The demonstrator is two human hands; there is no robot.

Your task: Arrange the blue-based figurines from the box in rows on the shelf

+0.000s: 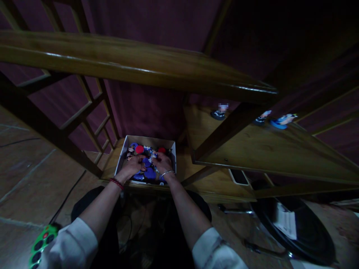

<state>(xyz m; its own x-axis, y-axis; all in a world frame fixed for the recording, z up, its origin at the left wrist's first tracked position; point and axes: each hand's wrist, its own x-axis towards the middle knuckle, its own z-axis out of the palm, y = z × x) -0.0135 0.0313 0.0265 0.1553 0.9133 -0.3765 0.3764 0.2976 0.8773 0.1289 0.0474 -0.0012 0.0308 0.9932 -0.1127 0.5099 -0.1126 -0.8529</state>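
Note:
An open white cardboard box (125,149) sits on the low wooden shelf in front of my knees. Jumbled inside it are several small figurines (131,148) with blue round bases (150,173), and red round pieces (139,150). My left hand (136,163) reaches into the box's left half, fingers bent inward among the figurines; what they pinch is too dark to make out. On the right side of the box, my right hand (163,163) has its fingers closed by a small blue-and-white figurine (154,155). Both hands are close together, apart from each other.
A thick wooden rail (126,61) crosses above the box. On a raised wooden shelf (252,149) to the right stand figurines (220,113). A white-edged, dark-faced device (239,177) lies below it. A black round stool (308,231) and a green object (42,244) flank me.

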